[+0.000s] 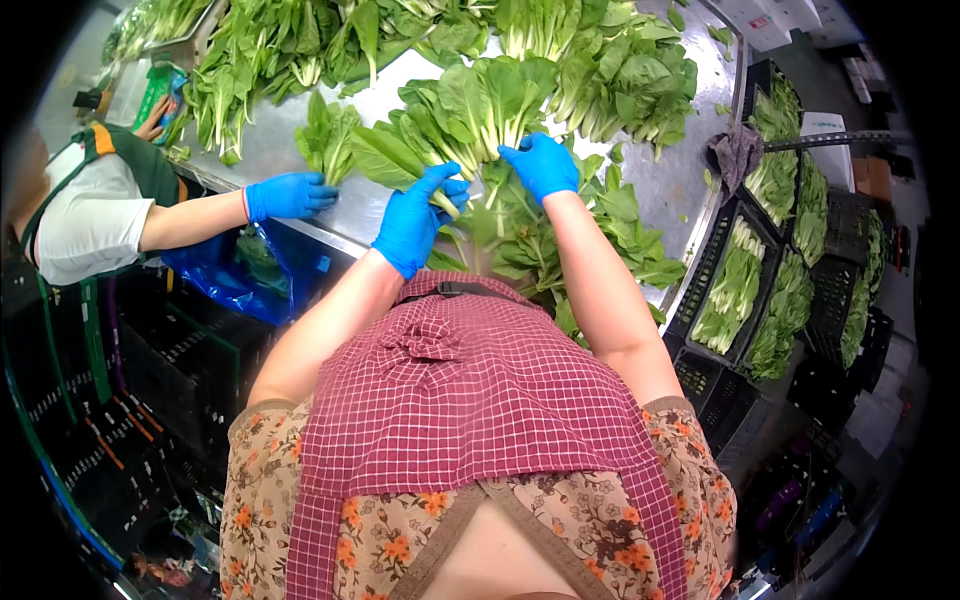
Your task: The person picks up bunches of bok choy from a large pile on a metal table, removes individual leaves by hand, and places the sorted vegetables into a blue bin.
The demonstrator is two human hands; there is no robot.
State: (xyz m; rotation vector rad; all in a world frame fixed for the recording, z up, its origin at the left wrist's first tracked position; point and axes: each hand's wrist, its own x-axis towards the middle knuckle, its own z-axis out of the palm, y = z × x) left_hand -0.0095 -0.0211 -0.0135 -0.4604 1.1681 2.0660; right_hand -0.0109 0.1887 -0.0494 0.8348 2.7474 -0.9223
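Observation:
Both my hands wear blue gloves over a metal table [672,185] heaped with leafy greens. My left hand [412,222] is closed around the pale stem of a leafy green, whose leaf [385,158] points away to the left. Just right of it, my right hand [543,167] has its thumb and fingers closed at the white stem ends of a bunch of leafy greens [490,100]. That bunch fans out away from me. Loose leaves and plants [625,225] lie below and beside my right wrist.
At the left, a co-worker's blue-gloved hand [290,196] holds a small leafy green [328,138]. A blue plastic bag [240,280] hangs below the table edge. Larger piles of greens [285,45] cover the far side. Black crates of greens [730,290] stand at the right.

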